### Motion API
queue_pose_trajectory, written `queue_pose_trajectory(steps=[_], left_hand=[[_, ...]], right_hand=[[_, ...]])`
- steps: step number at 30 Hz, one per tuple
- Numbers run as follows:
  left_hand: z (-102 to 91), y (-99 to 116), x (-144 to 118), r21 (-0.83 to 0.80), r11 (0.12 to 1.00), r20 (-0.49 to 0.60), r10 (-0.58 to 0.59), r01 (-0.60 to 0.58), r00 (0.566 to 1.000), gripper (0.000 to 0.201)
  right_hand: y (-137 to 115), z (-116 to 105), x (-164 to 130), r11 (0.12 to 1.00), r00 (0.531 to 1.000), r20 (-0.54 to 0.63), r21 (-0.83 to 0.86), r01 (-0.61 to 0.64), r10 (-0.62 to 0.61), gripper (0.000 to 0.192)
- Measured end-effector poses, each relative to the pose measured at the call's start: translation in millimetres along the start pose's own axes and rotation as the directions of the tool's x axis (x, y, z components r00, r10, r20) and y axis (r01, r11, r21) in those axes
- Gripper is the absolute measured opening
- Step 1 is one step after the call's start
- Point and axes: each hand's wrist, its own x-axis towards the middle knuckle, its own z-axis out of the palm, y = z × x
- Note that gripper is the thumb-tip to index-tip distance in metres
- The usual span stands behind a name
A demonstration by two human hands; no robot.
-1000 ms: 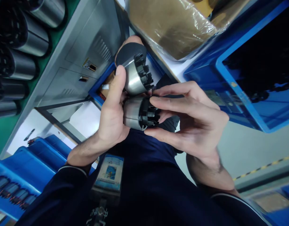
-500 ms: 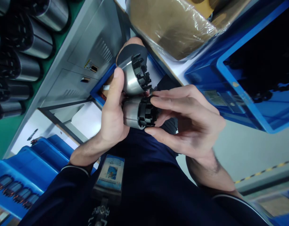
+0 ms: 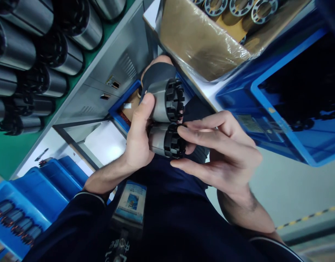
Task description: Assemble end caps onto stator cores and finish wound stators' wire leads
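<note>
My left hand (image 3: pixel 140 136) is closed around two motor stators, held side by side with their black ends pointing right. The upper stator (image 3: pixel 159 102) is a bare steel cylinder with a black toothed plastic ring on its end. Below it, touching or nearly so, lies the lower stator (image 3: pixel 157 139), with a similar black end ring (image 3: pixel 175 140). My right hand (image 3: pixel 224 149) has its fingertips on that lower ring, with the thumb close beneath. Its other fingers are bent and partly hidden behind.
Rows of stators (image 3: pixel 56 54) stand on a green surface at upper left. A plastic-lined carton (image 3: pixel 202 47) holds ringed parts at the top. A blue crate (image 3: pixel 268 109) of black parts is on the right. Blue bins (image 3: pixel 44 185) sit lower left, near a grey cabinet (image 3: pixel 107 65).
The upper stator has turned from tilted to nearly level, beside the lower one. Both hands sit slightly lower and further right in view. The camera has shifted, showing more of the carton's contents.
</note>
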Motion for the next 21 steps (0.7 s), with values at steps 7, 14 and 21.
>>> queue_pose_trajectory(steps=[7,14,21], left_hand=[[-6.3,-9.6,0.4,-0.08,0.995,0.099,0.063,-0.055,0.993,0.061],[-21.5,-11.5,4.0,-0.04,0.974,0.206,0.228,-0.225,0.952,0.068],[-85.9,44.2,-17.1,0.134,0.771,0.404,0.53,-0.622,0.745,0.058]], right_hand=[[9.6,9.4,-5.1,0.997,0.997,0.0,-0.014,0.079,-0.079,0.074],[14.8,27.6,-17.8,0.992,0.994,0.003,-0.075,0.106,-0.106,0.058],[-0.4,7.7,0.2,0.985,0.98,0.185,-0.137,0.103,-0.077,0.049]])
